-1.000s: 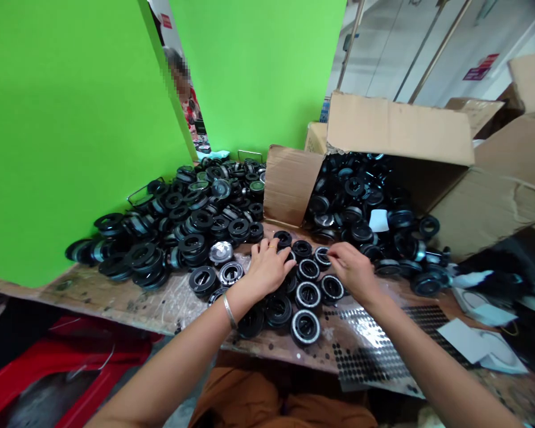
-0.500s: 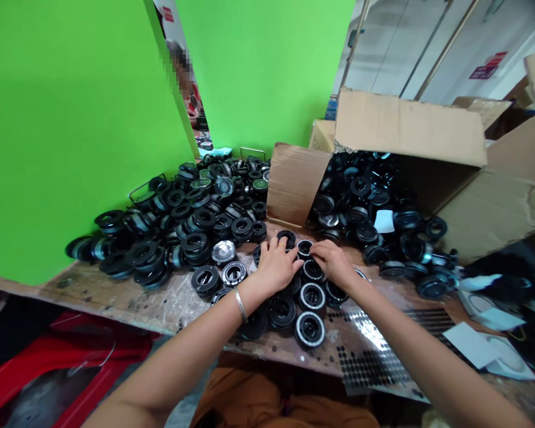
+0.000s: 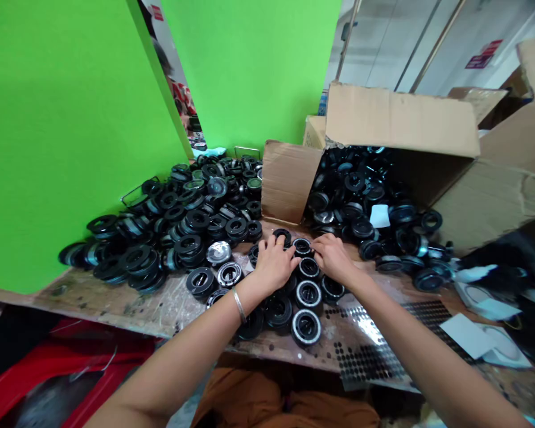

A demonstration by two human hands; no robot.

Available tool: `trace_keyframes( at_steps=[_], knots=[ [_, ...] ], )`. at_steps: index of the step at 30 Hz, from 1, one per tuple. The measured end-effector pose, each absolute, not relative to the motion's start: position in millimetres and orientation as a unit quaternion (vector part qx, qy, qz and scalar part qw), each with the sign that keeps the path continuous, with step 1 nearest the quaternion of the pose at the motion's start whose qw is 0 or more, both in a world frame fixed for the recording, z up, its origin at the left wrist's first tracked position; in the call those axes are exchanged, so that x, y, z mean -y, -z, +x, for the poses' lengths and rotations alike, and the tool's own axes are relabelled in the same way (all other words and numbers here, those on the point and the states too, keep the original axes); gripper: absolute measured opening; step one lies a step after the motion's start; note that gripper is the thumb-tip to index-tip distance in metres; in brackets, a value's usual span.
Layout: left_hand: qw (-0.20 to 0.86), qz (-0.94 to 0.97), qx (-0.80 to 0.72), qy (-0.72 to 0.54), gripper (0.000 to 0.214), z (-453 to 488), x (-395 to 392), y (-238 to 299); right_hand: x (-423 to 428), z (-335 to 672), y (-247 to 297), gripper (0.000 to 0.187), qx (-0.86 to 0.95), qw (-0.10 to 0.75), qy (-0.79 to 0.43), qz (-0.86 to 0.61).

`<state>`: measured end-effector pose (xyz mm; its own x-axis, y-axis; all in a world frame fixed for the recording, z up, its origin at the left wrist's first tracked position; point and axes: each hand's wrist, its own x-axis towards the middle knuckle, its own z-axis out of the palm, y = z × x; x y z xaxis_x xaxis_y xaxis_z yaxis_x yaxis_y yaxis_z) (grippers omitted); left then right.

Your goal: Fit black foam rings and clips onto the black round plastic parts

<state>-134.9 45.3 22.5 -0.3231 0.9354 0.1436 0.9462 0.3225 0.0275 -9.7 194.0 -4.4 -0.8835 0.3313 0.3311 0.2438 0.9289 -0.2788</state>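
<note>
Round black parts with ring-shaped tops stand grouped on the wooden table in front of me; several have a silver rim. Between my hands is a silver-rimmed round part (image 3: 302,246). My right hand (image 3: 333,257) has its bent fingers and thumb together at this part's right edge. On its left is my left hand (image 3: 274,265), palm down with fingers apart over other round parts, its forefinger and thumb close to the same part. What lies under the left palm is hidden. Nearer me stand another silver-rimmed part (image 3: 306,326) and a plain black part (image 3: 278,310).
A large pile of similar black parts (image 3: 198,220) lies to the left against a green partition (image 3: 249,71). An open cardboard box (image 3: 401,122) spills more of them at the right. Sheets of black dots (image 3: 368,359) and white pieces (image 3: 467,334) lie at the right front.
The view has shifted slightly, so things sit a little further left. Both hands stay around the same silver-rimmed part, with little visible movement.
</note>
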Motion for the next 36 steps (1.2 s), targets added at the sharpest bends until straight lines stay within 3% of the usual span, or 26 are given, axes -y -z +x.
trace_keyframes(
  at_steps=[4, 10, 14, 17, 21, 26, 28, 32, 36],
  knots=[
    [0.06, -0.583, 0.81, 0.032, 0.042, -134.0, -45.3, -28.0, -180.0, 15.1, -6.2, 0.028, 0.951, 0.22, -0.126, -0.176],
    [0.094, -0.571, 0.815, 0.043, 0.049, -141.0, -24.9, -39.2, -181.3, 149.9, -12.3, 0.013, 0.885, 0.347, -0.108, -0.291],
    [0.104, -0.571, 0.812, 0.057, 0.048, -141.7, -10.0, -44.0, -199.2, 262.7, 7.9, 0.013, 0.846, 0.323, 0.0, -0.425],
    [0.098, -0.579, 0.807, 0.062, 0.048, -134.0, -6.9, -45.9, -211.4, 307.1, 30.2, 0.029, 0.833, 0.294, 0.045, -0.466],
    [0.098, -0.592, 0.797, 0.069, 0.048, -122.7, -12.3, -45.1, -216.2, 306.4, 48.2, 0.038, 0.817, 0.279, 0.051, -0.501],
    [0.093, -0.594, 0.797, 0.063, 0.048, -122.1, -13.4, -44.7, -199.5, 313.5, 33.9, 0.029, 0.787, 0.334, 0.003, -0.518],
    [0.098, -0.589, 0.8, 0.059, 0.048, -126.0, -11.2, -45.6, -187.3, 333.3, 21.6, 0.026, 0.791, 0.29, -0.017, -0.539],
    [0.095, -0.589, 0.8, 0.06, 0.049, -131.9, -11.4, -46.1, -175.7, 359.3, 5.0, 0.021, 0.803, 0.093, 0.019, -0.589],
    [0.091, -0.598, 0.792, 0.086, 0.048, -128.6, -16.6, -43.7, -201.5, 338.9, 10.9, 0.016, 0.79, 0.077, 0.064, -0.605]
  ],
)
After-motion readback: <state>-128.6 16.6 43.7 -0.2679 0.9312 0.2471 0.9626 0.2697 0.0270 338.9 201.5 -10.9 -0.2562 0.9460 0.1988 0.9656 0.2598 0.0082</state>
